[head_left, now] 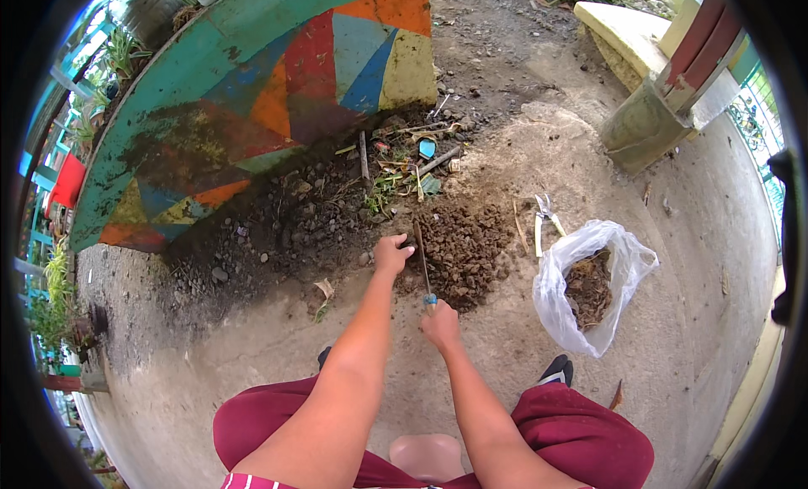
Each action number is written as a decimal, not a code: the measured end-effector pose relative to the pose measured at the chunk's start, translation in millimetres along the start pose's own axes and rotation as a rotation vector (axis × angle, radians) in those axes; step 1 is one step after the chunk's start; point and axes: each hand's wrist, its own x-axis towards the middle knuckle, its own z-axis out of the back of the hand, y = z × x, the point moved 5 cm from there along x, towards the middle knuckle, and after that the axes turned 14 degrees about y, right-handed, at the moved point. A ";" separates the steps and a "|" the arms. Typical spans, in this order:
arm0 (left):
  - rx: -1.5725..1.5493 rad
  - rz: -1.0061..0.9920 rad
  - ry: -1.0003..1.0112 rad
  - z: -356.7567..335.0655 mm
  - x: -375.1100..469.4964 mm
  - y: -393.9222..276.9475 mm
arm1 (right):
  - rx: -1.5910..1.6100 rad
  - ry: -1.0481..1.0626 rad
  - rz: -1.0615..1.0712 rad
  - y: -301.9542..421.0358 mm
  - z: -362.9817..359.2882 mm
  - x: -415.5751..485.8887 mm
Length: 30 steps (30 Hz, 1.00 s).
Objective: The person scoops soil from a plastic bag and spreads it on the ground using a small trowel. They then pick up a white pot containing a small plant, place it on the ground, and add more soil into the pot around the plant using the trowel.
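A long knife (422,255) with a blue band at its handle is in my right hand (440,325), its narrow blade pointing away from me. Just left of the blade, my left hand (394,255) grips a small dark lump (409,243) between thumb and fingers; whether it is soil or stone I cannot tell. The blade lies along the left side of a heap of crumbly brown soil (470,252). To the right, a clear plastic bag (555,299) stands with its mouth spread, dry brown plant matter (588,293) inside. Pruning shears (544,221) lie on the ground behind the bag.
A low wall painted in coloured triangles (309,72) curves across the back left. Sticks, leaves and a blue fragment (427,149) lie beyond the soil. A post on a concrete base (647,126) and a pale bench (622,34) stand back right. A dry leaf (324,289) lies left.
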 end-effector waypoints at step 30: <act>0.551 0.002 0.079 -16.6 -10.9 -15.5 | -0.001 -0.038 0.024 1.9 8.9 0.8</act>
